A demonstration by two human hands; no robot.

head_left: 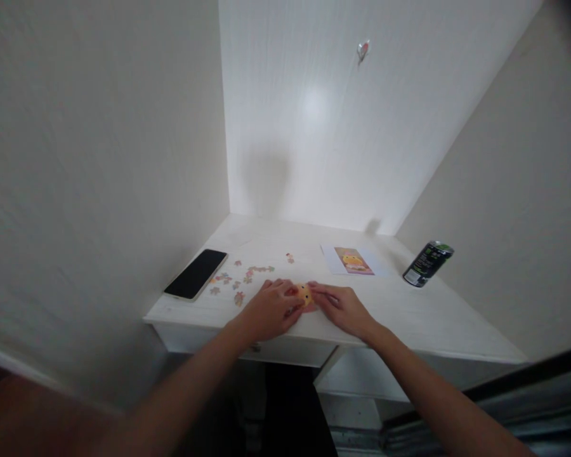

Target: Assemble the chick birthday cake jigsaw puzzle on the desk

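Note:
A partly joined jigsaw puzzle [306,297], yellow with dark eye-like dots and a pink lower edge, lies flat near the desk's front edge. My left hand [273,309] curls over its left side, thumb and fingers closed on the edge. At the right side, the fingers of my right hand [345,310] are pressed together on the puzzle's edge. Both hands cover parts of it, so any single piece under the fingertips is hidden. Loose jigsaw pieces [250,276] lie scattered to the left of my left hand, and a small pair of pieces [290,258] sits farther back.
A black-screened phone [196,274] rests at the desk's left edge. Behind my right hand lies a white sheet with a printed yellow character picture [353,260]. A dark can [428,264] stands at the right. Walls enclose the white desk [409,324] on three sides.

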